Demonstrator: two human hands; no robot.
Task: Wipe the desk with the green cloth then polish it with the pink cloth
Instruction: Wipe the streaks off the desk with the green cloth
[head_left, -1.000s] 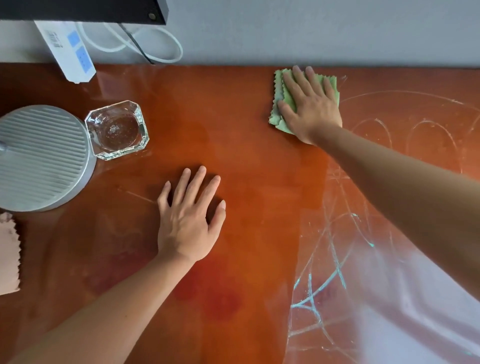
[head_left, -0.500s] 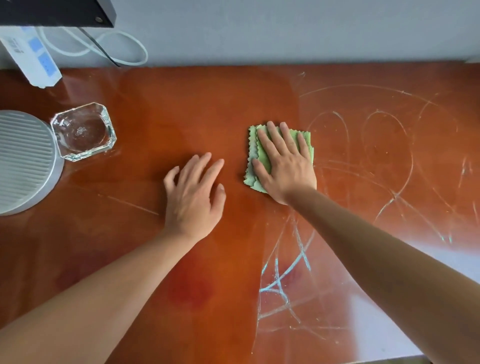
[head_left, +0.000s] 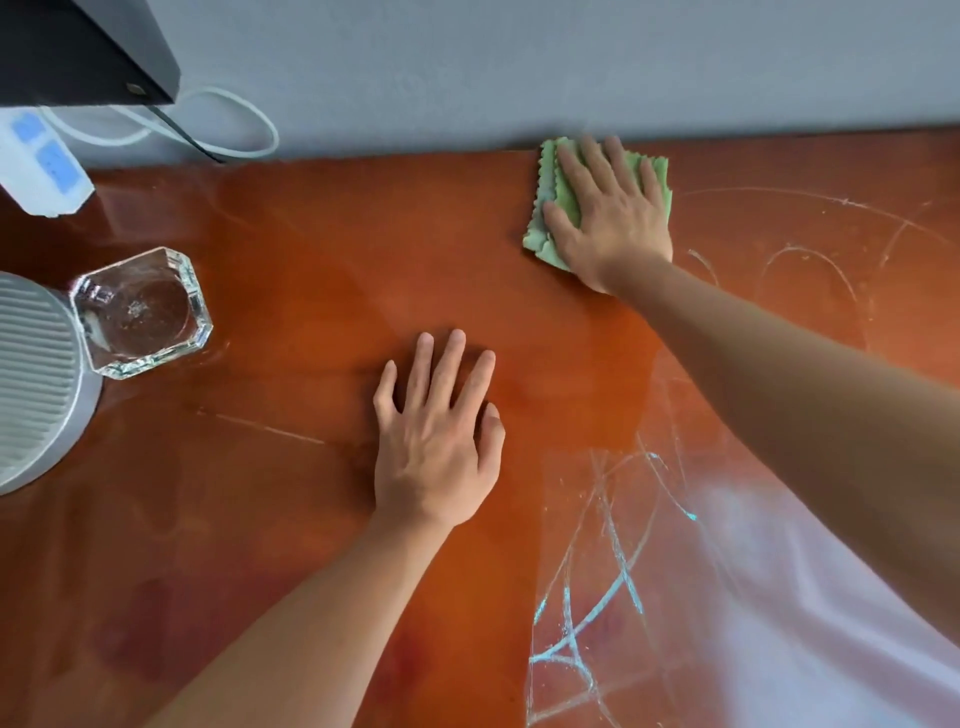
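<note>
The right hand (head_left: 610, 218) lies flat with its fingers (head_left: 574, 174) straight and slightly spread, pressing down on the green cloth (head_left: 553, 208); nothing is curled round the fabric. The fingertips reach the far edge of the desk (head_left: 311, 270), right where it meets the grey wall (head_left: 519, 67), so no room lies beyond them. The cloth sits folded under the palm, its zigzag edge showing to the left of the fingers and past the fingertips on the right.

The left hand (head_left: 436, 441) rests palm down on bare wood near the middle of the desk, its 4 fingers extended and a little apart, thumb alongside, holding nothing. It is well apart from the cloth, nearer the person.

Between the 2 hands the orange surface is open. To the right of the cloth and down toward the near right, pale curved marks (head_left: 597, 613) cross the surface. On the left stands a clear glass dish (head_left: 143, 312), touching or just beside a ribbed grey round object (head_left: 36, 379) cut by the frame. At the far left corner lie a white power strip (head_left: 41, 171) and a white cable (head_left: 234, 130) under a black edge (head_left: 88, 52).
</note>
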